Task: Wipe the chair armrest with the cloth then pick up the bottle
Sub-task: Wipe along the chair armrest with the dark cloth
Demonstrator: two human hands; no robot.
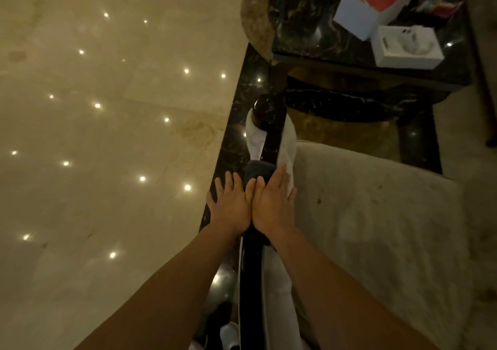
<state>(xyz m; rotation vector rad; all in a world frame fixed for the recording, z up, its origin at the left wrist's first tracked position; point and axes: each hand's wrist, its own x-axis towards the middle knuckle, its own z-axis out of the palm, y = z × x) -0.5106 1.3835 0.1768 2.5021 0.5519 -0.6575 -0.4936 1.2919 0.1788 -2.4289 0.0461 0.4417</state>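
Two hands lie side by side, touching. The left hand [230,206] and right hand [273,206] are flat, fingers spread, pressing a dark cloth [257,173] on the shiny dark armrest [270,131]. Farther off, white boxes [407,46] sit on a black table [309,26]. I see no bottle.

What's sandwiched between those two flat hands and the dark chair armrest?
In the head view, a dark cloth lies under the left hand and right hand, on the armrest.
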